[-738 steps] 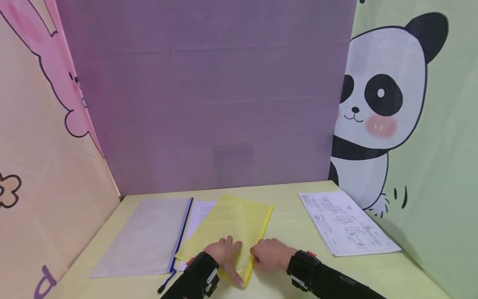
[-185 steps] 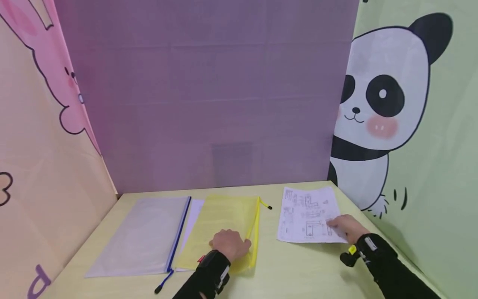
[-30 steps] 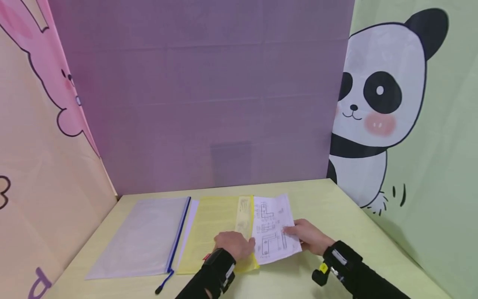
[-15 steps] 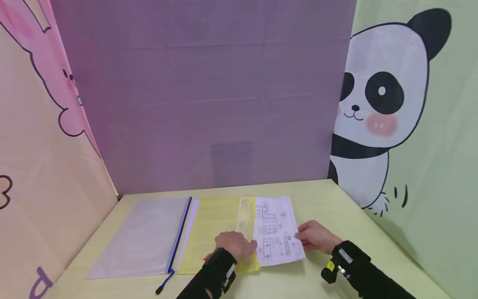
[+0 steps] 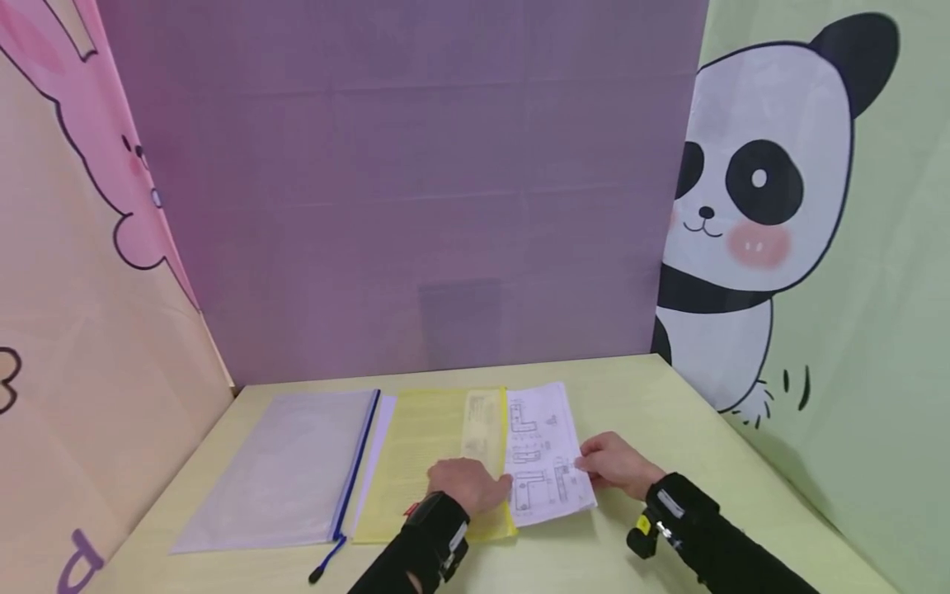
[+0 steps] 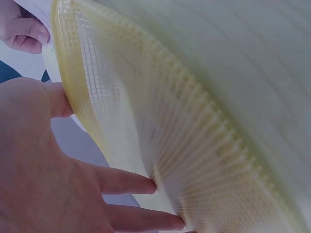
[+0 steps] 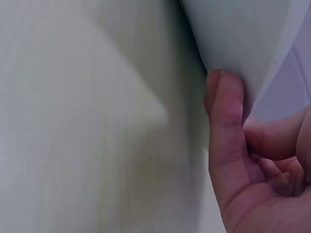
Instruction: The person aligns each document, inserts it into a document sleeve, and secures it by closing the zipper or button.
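A yellow mesh zip file bag (image 5: 416, 462) lies mid-table, its mouth facing right. My left hand (image 5: 469, 487) holds the upper layer near the mouth; in the left wrist view, its fingers (image 6: 126, 180) touch the mesh and the thumb tip is hidden behind the yellow edge. Printed sheets with line drawings (image 5: 545, 462) are partly inside the bag, their left strip visible through it. My right hand (image 5: 618, 466) pinches the sheets' right edge between thumb and fingers, as the right wrist view also shows. That edge is slightly lifted off the table.
A clear zip file bag (image 5: 282, 470) with a blue zip lies on the left; its blue pull cord (image 5: 326, 561) hangs toward me. A pale printed sheet (image 5: 377, 454) shows beside the yellow bag's left edge. A purple partition (image 5: 416, 206) stands behind the table (image 5: 668, 429).
Earlier, the sheets lay at the far right while both hands worked at the yellow bag's zip. The right hand then brought them left into its mouth. Over the last half second they slide slightly farther in.
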